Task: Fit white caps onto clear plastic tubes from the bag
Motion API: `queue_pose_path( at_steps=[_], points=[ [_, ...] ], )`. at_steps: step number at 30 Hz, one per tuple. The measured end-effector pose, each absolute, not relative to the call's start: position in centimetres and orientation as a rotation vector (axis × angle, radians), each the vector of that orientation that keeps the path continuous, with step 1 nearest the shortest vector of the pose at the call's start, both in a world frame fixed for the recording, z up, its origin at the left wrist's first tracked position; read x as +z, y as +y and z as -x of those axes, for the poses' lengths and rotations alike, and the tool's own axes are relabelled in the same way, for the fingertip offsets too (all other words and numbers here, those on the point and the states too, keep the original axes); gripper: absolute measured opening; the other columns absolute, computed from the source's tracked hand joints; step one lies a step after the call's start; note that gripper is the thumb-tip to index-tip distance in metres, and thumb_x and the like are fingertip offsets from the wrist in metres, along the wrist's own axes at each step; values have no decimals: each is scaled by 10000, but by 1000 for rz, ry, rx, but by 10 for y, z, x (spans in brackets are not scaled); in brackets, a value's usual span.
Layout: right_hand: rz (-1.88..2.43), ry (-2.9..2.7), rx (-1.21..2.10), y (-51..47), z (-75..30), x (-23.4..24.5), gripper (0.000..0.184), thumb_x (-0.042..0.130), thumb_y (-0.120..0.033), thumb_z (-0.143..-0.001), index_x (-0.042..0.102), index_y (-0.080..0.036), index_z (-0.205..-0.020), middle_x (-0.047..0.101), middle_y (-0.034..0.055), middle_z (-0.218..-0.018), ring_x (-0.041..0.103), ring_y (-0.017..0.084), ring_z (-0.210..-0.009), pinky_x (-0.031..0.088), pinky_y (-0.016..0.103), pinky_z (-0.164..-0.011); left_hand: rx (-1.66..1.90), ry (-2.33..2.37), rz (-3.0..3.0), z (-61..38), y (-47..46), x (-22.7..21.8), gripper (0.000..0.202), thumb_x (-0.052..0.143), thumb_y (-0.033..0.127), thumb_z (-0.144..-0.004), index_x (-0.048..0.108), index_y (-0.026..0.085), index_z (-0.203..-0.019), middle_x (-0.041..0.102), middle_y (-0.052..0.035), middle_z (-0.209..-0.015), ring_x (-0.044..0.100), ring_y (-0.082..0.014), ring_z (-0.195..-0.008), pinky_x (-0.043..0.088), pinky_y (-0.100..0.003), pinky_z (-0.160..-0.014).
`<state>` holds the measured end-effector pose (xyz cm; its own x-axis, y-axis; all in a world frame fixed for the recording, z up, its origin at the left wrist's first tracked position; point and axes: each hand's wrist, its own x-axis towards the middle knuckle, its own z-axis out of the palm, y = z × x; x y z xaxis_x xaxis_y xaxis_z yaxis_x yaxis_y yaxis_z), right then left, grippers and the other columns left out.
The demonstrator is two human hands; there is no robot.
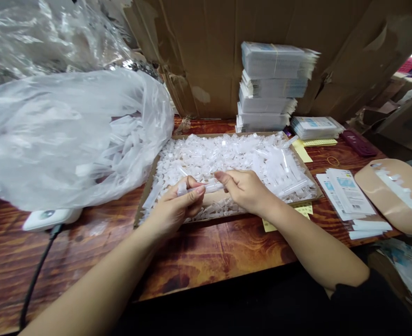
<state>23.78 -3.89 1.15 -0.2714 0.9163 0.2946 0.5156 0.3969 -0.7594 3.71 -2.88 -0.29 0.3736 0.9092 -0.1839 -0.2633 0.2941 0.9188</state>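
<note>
My left hand (183, 200) is closed around one end of a clear plastic tube (212, 187), with a whitish end poking out beside the thumb. At the tube's other end, the thumb and fingers of my right hand (240, 186) are pinched together. Both hands are just above a shallow cardboard tray (318, 186) filled with small clear and white plastic pieces (206, 154). Longer clear tubes (286, 175) lie over the pieces on the tray's right side. My fingers hide part of the held tube.
A big translucent bag (52, 135) of plastic parts stands left, by a white device (52, 218) with a black cable. Behind rise bundled printed packets (272, 88) and a cardboard wall (206, 56). To the right lie printed packets (351, 191), white strips (370, 228) and a beige panel (384, 186).
</note>
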Motion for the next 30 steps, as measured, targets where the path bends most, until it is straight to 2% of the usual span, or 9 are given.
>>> queue_pose_path(
  at_steps=[4,7,11,15,17,20,24,26,30],
  points=[
    [1237,-1978,702,-41,-238,17,289,617,-447,-943,479,-228,-815,565,-5,-768,507,148,-718,404,300,-712,900,849,-872,-39,-28,4,615,1018,467,-528,513,189,-741,413,107,-497,254,-8,-391,185,-153,-387],
    [1266,-2005,755,-42,-237,22,292,585,-442,-970,478,-227,-803,543,-18,-725,490,141,-689,386,292,-685,887,853,-884,-39,-28,7,624,1015,480,-525,502,193,-735,396,108,-507,243,-8,-397,179,-158,-391],
    [1151,-1908,841,-42,-231,21,233,596,-367,-961,512,-217,-804,576,3,-793,530,143,-758,418,283,-724,904,887,-1071,-34,-32,5,550,928,544,-652,502,216,-766,361,106,-521,248,-41,-416,218,-188,-409],
    [1225,-1573,1607,-39,-228,15,485,416,-551,-1045,423,-238,-674,355,-71,-546,315,99,-474,293,247,-481,1124,1050,-1703,-26,-40,0,344,846,411,-756,562,223,-806,578,11,-684,535,-141,-601,425,-260,-543],
    [1251,-1470,1899,-37,-231,16,524,397,-627,-1034,419,-246,-674,282,-98,-497,226,91,-416,229,249,-427,1168,1088,-1912,-24,-41,-2,281,822,355,-761,581,225,-823,642,-22,-787,600,-177,-704,477,-295,-631],
    [1254,-1565,1657,-38,-236,20,441,552,-601,-978,506,-226,-751,441,-67,-559,363,98,-473,300,244,-474,1134,1088,-1811,-25,-38,-5,257,767,396,-833,564,237,-839,552,18,-675,497,-150,-580,405,-281,-539],
    [1079,-1703,992,-42,-234,20,157,635,-346,-921,574,-213,-864,586,-23,-776,516,124,-716,409,271,-690,1045,942,-1428,-26,-35,-8,363,766,485,-853,489,253,-829,385,83,-536,316,-113,-453,276,-245,-451],
    [1051,-1705,995,-44,-230,16,162,599,-330,-937,564,-213,-832,564,-26,-761,509,126,-725,410,280,-706,1083,962,-1441,-25,-37,-8,345,785,459,-848,513,248,-832,424,69,-554,350,-119,-469,293,-248,-466],
    [1142,-1516,1493,-43,-225,9,282,575,-421,-984,498,-229,-793,363,-93,-589,329,96,-510,291,250,-513,1278,1105,-1761,-25,-47,-5,251,863,315,-757,646,227,-846,619,-28,-761,568,-187,-673,422,-294,-599]
  ],
)
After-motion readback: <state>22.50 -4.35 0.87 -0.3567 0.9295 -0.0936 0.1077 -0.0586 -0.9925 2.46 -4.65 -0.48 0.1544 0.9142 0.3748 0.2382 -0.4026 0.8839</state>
